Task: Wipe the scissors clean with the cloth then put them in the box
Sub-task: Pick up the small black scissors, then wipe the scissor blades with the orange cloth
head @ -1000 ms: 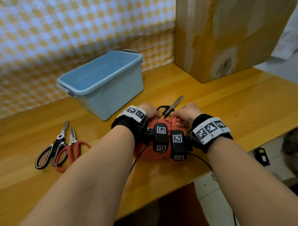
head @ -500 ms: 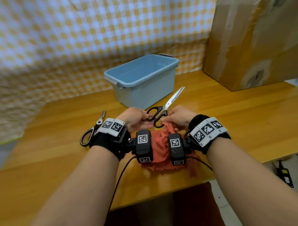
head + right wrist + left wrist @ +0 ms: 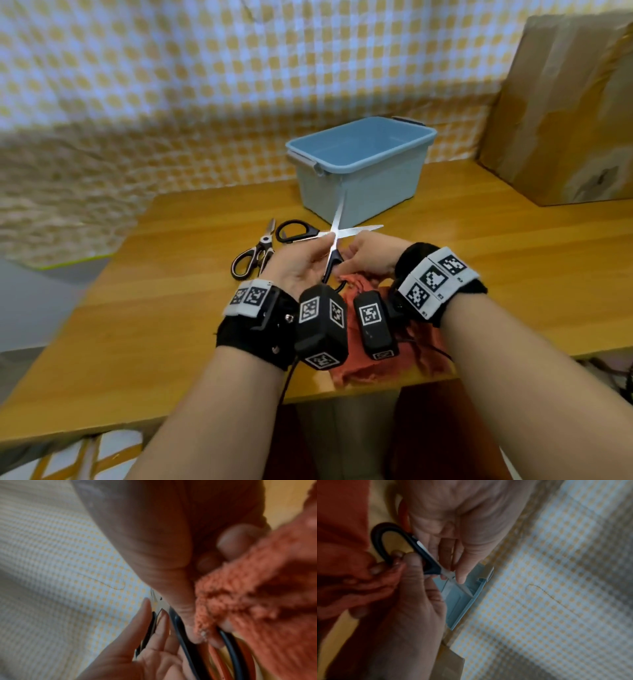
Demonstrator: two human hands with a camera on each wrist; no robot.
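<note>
With the left hand pinching the spread scissors and the right hand gripping handle and cloth, wipe each blade tipward (box at twelve o'clock).

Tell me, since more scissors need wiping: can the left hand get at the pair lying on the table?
Probably not yet: the left hand holds the open scissors; freed, nothing blocks the table pair beside it.

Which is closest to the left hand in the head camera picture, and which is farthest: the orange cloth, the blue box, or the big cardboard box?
From the left hand:
1. Orange cloth, just right of it, at the table's near edge.
2. Blue box, behind it and a little to the right.
3. Cardboard box, far right at the back.
</note>
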